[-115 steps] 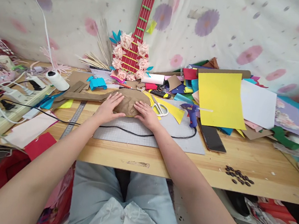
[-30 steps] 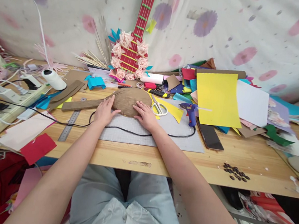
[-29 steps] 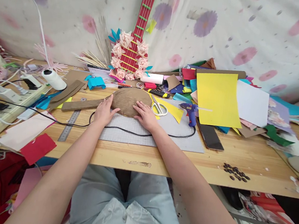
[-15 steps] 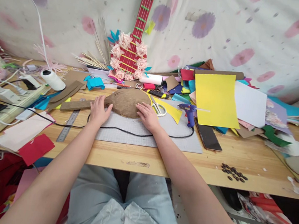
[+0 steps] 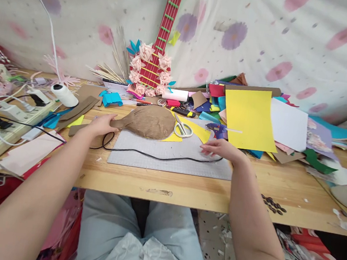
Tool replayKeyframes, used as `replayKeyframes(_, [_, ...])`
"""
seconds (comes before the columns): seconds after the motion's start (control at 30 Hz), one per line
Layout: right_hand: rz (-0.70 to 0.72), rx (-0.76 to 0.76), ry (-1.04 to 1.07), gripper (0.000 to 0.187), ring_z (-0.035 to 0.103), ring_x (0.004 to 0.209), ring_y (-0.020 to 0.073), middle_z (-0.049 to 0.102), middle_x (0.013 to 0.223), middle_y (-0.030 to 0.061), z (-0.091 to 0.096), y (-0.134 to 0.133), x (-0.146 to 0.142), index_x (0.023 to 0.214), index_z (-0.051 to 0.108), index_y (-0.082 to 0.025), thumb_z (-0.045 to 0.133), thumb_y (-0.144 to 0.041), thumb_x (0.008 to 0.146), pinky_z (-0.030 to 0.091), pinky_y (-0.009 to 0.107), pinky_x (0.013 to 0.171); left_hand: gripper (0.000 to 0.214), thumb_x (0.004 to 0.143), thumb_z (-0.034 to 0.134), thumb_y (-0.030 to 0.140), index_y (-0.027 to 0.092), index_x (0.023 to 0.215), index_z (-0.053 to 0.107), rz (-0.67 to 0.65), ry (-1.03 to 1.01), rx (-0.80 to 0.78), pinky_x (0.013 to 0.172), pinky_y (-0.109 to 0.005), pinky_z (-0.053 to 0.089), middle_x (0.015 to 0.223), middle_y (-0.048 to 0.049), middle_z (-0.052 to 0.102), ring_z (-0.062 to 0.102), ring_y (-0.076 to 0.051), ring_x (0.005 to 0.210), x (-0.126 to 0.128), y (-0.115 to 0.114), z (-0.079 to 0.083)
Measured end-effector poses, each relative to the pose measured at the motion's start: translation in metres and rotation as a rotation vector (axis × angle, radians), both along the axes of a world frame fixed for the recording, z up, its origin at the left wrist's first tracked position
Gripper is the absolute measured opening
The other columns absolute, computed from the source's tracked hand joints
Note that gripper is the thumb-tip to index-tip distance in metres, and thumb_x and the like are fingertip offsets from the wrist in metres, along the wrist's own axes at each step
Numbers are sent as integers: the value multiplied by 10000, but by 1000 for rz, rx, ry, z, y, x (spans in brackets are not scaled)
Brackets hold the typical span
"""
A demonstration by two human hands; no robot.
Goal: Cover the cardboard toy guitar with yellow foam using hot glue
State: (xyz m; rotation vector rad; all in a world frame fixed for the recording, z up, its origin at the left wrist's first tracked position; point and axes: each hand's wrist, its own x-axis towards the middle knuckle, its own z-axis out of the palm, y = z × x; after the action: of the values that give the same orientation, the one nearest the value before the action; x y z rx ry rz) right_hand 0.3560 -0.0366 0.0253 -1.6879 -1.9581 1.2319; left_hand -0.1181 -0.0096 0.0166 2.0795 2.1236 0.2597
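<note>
A brown paper-covered, lute-shaped piece (image 5: 149, 121) lies on the table and grey cutting mat (image 5: 157, 163), its long neck pointing left. My left hand (image 5: 103, 124) is closed around the neck close to the round body, with thumb and fingers on either side. Over the right part of the mat, my right hand (image 5: 220, 148) has its fingers stretched out and somewhat apart, with nothing seen in them. Just behind it lies a blue glue gun (image 5: 217, 129), its handle partly hidden by the hand. White-handled scissors (image 5: 183, 130) rest beside the brown body on yellow paper.
The gun's black cord (image 5: 164, 158) crosses the mat toward the power strip (image 5: 14, 122). A red paper guitar with roses (image 5: 150, 71) leans at the back. Yellow sheet (image 5: 250, 120) and coloured scraps stand right. Small dark beads (image 5: 273, 205) lie near the front edge. A thread spool (image 5: 64, 94) lies left.
My right hand has left the brown body and moved right to the glue gun. My left hand has shifted left along the neck and closed on it.
</note>
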Motion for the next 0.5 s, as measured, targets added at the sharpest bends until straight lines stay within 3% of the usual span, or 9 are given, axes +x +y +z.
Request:
replayKeyframes(0.1, [-145, -59, -112, 338, 613, 639, 185, 671, 750, 159, -1, -7, 32, 719, 666, -142, 635, -479, 719, 455, 306, 570, 756, 626, 683, 403, 155, 1306, 464, -47, -149, 88, 936, -341, 430, 1205, -89, 602, 566, -263, 1084, -16, -8, 1])
replayKeyframes(0.23, [-442, 276, -341, 339, 575, 611, 208, 623, 698, 87, -13, 5, 39, 753, 578, -197, 668, -514, 672, 440, 353, 573, 745, 618, 678, 424, 204, 1295, 457, 8, -224, 293, 928, -364, 439, 1132, -70, 617, 565, -241, 1072, -18, -19, 2])
replayKeyframes(0.33, [-605, 452, -323, 427, 607, 785, 253, 635, 861, 108, -29, 22, 27, 911, 551, -167, 690, -478, 655, 462, 370, 666, 699, 644, 672, 385, 188, 1280, 459, 79, -183, 463, 965, -386, 406, 1145, -92, 595, 540, -252, 1088, 7, -25, -2])
replayKeyframes(0.5, [-608, 455, -351, 304, 600, 931, 292, 637, 945, 178, -47, 38, 13, 885, 608, -125, 571, -406, 773, 442, 383, 767, 638, 714, 622, 316, 167, 1301, 423, 170, -116, 582, 1007, -436, 350, 1187, -126, 560, 468, -295, 1152, 64, -29, -22])
